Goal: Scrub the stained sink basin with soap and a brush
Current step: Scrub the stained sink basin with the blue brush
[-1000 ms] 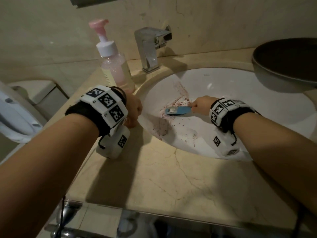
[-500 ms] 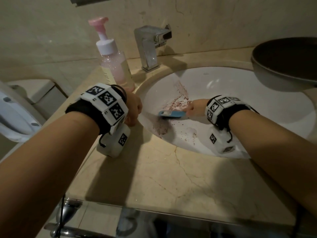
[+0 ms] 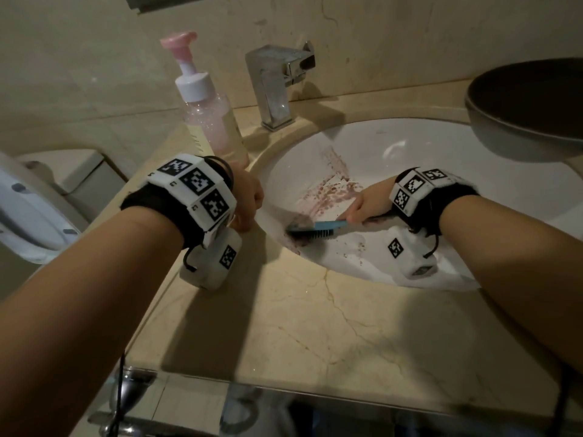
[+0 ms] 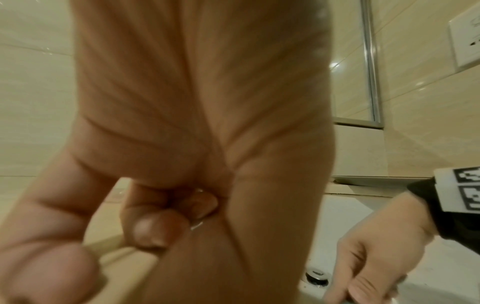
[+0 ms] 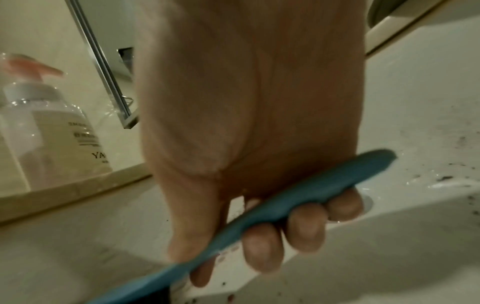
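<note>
Right hand (image 3: 367, 205) — fingers wrapped round blue brush (image 3: 312, 231), bristles on stained sink basin (image 3: 441, 143); left hand (image 3: 249, 200) — curled, holding nothing, at basin's edge.

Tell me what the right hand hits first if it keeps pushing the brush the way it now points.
Probably the near-left wall of the sink basin, which the brush head already seems to touch; the right hand points toward it. Depth is uncertain.

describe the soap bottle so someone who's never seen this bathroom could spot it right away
Find the white sink basin set in the beige marble counter, then the chrome faucet at its back edge. Just left of the faucet, on the counter, stands the soap bottle. It is the only clear bottle there, with pinkish liquid, a white collar and a pink pump head.
</note>
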Demonstrator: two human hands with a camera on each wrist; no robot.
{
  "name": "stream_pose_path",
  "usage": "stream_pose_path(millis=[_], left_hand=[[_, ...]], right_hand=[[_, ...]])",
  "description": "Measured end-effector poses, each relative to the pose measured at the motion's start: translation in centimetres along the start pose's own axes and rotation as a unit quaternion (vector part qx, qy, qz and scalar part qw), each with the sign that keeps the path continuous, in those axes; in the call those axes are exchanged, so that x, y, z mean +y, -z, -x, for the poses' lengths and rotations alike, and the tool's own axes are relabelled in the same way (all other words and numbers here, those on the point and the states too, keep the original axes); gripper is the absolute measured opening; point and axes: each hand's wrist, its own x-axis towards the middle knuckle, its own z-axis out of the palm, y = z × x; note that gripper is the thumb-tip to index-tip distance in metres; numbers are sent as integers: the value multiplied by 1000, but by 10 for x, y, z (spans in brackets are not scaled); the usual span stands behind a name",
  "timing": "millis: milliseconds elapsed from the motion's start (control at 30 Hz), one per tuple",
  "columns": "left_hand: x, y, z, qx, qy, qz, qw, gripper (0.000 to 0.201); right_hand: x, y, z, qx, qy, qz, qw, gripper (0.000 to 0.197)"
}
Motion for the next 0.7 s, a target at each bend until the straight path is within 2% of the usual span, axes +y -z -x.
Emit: stream_pose_path(millis=[33, 67, 133, 200, 267, 367, 433, 500, 533, 567, 600, 667, 700], left_hand=[[0, 0, 0, -1, 0, 1, 1000, 20], [0, 0, -1, -2, 0, 1, 1000, 20], [0, -1, -1, 1, -1, 3, 1000, 21], [-1, -1, -1, 2, -3, 9, 1000, 21], [-2, -1, 0, 0, -3, 13, 1000, 21], [-3, -1, -2, -6, -4, 20, 1000, 24], [-2, -2, -3, -5, -2, 25, 1000, 25], [-2, -2, -2, -2, 2, 22, 1000, 25], [-2, -2, -2, -1, 3, 18, 1000, 24], [-2, -2, -2, 0, 4, 16, 1000, 23], [-2, -2, -2, 1, 4, 12, 1000, 22], [-1, -2, -2, -1, 4, 1, 1000, 20], [0, -2, -2, -1, 5, -4, 1000, 20]], right_hand=[[0, -1, -1, -12, -1, 13, 1000, 35], [1, 1, -5, 8, 0, 31, 999, 37], [7, 2, -11, 86, -18, 67, 994, 49], [15, 1, -13, 108, -25, 62, 992, 41], [17, 2, -5, 44, -11, -3, 999, 30], [18, 3, 5, -57, 8, -47, 997, 30], [22, 1, -1, -7, -5, -11, 1000, 30], [27, 2, -2, 108, -29, 1, 994, 30], [30, 1, 1, 139, -29, 2, 990, 31], [30, 1, 4, 133, -27, 6, 991, 32], [29, 1, 7, 95, -22, 1, 995, 33], [22, 3, 15, -26, -6, -7, 1000, 34], [16, 4, 18, -62, 1, 7, 998, 33]])
